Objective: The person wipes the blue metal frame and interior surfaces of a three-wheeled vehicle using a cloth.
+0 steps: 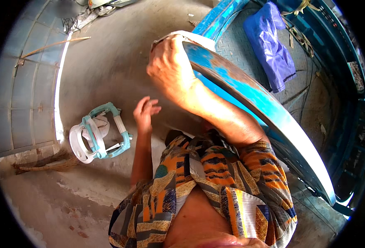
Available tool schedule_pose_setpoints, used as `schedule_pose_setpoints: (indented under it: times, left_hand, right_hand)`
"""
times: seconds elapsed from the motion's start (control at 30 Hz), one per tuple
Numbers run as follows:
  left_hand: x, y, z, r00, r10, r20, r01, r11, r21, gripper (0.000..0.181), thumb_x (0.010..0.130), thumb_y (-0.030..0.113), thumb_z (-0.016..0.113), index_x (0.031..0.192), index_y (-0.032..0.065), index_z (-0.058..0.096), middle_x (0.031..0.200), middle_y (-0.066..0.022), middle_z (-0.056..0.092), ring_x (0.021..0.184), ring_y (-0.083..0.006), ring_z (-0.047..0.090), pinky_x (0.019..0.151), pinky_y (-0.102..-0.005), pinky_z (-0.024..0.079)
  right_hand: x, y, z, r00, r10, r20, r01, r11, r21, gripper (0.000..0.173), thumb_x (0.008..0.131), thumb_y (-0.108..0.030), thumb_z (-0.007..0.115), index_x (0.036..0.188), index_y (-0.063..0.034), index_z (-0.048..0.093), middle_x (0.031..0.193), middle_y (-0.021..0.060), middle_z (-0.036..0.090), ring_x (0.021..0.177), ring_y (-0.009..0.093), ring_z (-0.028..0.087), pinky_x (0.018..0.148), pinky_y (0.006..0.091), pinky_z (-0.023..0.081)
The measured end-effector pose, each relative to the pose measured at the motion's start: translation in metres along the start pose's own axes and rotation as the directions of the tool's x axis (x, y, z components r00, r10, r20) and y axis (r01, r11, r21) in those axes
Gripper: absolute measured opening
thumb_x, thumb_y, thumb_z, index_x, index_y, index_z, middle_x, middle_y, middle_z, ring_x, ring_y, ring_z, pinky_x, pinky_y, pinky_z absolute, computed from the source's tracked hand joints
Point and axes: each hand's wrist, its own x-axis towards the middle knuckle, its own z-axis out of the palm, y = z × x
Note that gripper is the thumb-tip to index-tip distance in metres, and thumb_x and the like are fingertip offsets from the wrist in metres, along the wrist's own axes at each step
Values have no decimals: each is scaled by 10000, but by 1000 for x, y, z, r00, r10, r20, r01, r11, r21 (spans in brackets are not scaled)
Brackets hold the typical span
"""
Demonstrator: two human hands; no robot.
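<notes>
My right hand [171, 68] is closed on a pale cloth [198, 38], pressed against the near corner of a blue metal side panel [241, 77] of a cargo bed. The panel's top edge has worn paint and rust-brown patches. My left hand [145, 113] hangs over the concrete floor with its fingers apart and nothing in it. To its left on the floor is a white and pale green plastic frame [91, 139] with a round opening. Part of the cloth is hidden by my right hand.
A crumpled purple plastic sheet [271, 49] lies on the bed's tread-plate floor [235, 46], with cords nearby. A grey metal door [27, 90] stands at the left, a twig broom [49, 164] at its foot. Part of a vehicle [105, 7] shows at the top left.
</notes>
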Motion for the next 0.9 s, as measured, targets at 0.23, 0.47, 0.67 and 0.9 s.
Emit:
schedule_pose_setpoints:
  times: [0.23, 0.47, 0.67, 0.9]
  left_hand:
    - [25, -35, -138, 967, -237, -99, 239, 971, 13, 272, 951, 143, 558, 1173, -13, 568, 988, -164, 697, 737, -229, 698, 645, -313, 563]
    - [99, -11, -239, 977, -213, 8, 211, 974, 86, 254, 946, 147, 575, 1162, 14, 577, 948, -127, 704, 687, -193, 689, 603, -292, 544]
    - [150, 2, -280, 968, -248, 48, 239, 961, 143, 280, 948, 143, 562, 1178, -17, 560, 942, -145, 701, 683, -193, 684, 593, -287, 536]
    - [165, -10, -234, 931, -312, 192, 281, 945, 169, 274, 954, 137, 554, 1180, -17, 566, 949, -140, 701, 699, -190, 686, 623, -280, 540]
  right_hand:
    - [28, -41, 43, 921, -257, 294, 342, 893, -293, 319, 807, -231, 544, 890, 7, 738, 853, 226, 675, 854, 377, 622, 764, 528, 433]
    - [25, -81, 99, 673, -340, 657, 458, 889, -10, 315, 799, -226, 560, 915, -5, 752, 901, 203, 707, 944, 416, 637, 972, 640, 359]
    - [54, -57, 31, 839, -125, 529, 310, 909, -277, 318, 814, -193, 553, 966, 32, 719, 959, 245, 688, 976, 397, 627, 978, 596, 370]
    - [43, -19, -3, 945, 161, 286, -178, 983, 36, 310, 757, 9, 642, 1067, 15, 657, 1145, 180, 661, 1129, 296, 620, 959, 414, 481]
